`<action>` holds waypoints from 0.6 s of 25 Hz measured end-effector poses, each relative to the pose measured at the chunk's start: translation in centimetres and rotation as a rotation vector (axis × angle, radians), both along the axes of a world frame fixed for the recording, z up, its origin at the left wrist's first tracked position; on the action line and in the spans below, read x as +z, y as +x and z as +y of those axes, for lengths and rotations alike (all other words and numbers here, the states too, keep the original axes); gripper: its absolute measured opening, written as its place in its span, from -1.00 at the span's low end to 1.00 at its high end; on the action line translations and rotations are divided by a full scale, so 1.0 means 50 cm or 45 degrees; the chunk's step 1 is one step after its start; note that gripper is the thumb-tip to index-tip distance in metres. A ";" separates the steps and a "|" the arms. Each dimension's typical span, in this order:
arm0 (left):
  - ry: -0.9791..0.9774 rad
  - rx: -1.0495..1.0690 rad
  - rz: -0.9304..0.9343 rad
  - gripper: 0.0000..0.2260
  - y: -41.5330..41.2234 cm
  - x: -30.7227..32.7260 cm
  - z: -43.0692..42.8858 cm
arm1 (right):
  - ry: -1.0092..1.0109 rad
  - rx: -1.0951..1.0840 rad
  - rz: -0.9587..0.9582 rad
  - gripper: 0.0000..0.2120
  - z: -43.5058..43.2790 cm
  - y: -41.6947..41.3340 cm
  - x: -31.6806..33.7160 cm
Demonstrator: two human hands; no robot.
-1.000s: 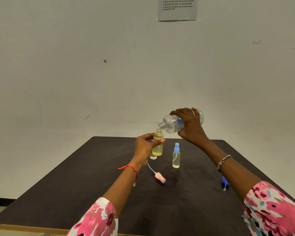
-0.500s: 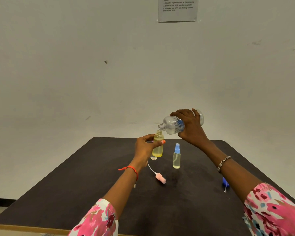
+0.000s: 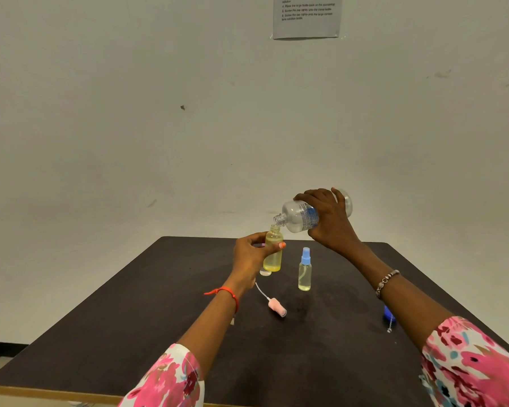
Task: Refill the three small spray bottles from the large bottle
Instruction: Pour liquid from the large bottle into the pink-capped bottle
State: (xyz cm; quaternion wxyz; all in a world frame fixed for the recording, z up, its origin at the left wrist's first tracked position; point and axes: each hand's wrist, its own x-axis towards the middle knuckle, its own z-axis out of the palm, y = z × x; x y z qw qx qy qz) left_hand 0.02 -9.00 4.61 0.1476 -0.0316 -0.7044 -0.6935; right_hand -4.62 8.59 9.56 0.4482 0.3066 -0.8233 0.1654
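Gripping the large bottle [image 3: 297, 216] round its body from above, the right hand [image 3: 332, 221] curls fingers and thumb over it and holds it tipped nearly flat in the air, neck pointing left and slightly down. The left hand [image 3: 249, 257] pinches the yellow small bottle [image 3: 274, 255] between thumb and fingertips at its upper body, keeping it upright.

A dark table [image 3: 124, 324] with a pale wooden front edge carries everything, set against a plain light wall [image 3: 130, 127] on which a printed notice [image 3: 306, 17] hangs at the top of the view.

The large bottle is clear, uncapped, with a blue and white label; how much liquid it holds cannot be told. Its open mouth sits just above the open neck of the yellow small bottle, which is filled with yellow liquid up to about the shoulder. Whether its base touches the table cannot be told. Just to the right stands a slim spray bottle [image 3: 304, 271] with a blue cap on, holding pale yellowish liquid. A small clear object [image 3: 265, 272] shows beside the yellow bottle's base, mostly hidden by the left hand. Nearer lies a pink spray head [image 3: 277, 307] on its side, its thin tube pointing away.

The bottles cluster at the far middle of the table, well apart from the near and left edges. A blue object [image 3: 388, 314] lies near the right edge, partly behind the right forearm.
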 end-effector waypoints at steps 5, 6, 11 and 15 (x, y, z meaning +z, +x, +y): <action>0.023 -0.022 0.013 -0.71 0.000 -0.001 0.000 | 0.000 -0.007 0.008 -0.48 0.000 0.001 0.000; 0.016 -0.016 0.012 -0.70 -0.001 -0.003 0.000 | 0.001 -0.007 0.009 -0.47 0.000 0.001 -0.001; 0.033 -0.021 0.011 -0.73 -0.005 -0.004 -0.001 | -0.001 -0.008 0.008 -0.48 0.002 0.001 -0.001; 0.024 -0.024 0.015 -0.68 -0.007 -0.006 -0.001 | -0.002 -0.010 -0.004 -0.48 0.002 0.003 0.000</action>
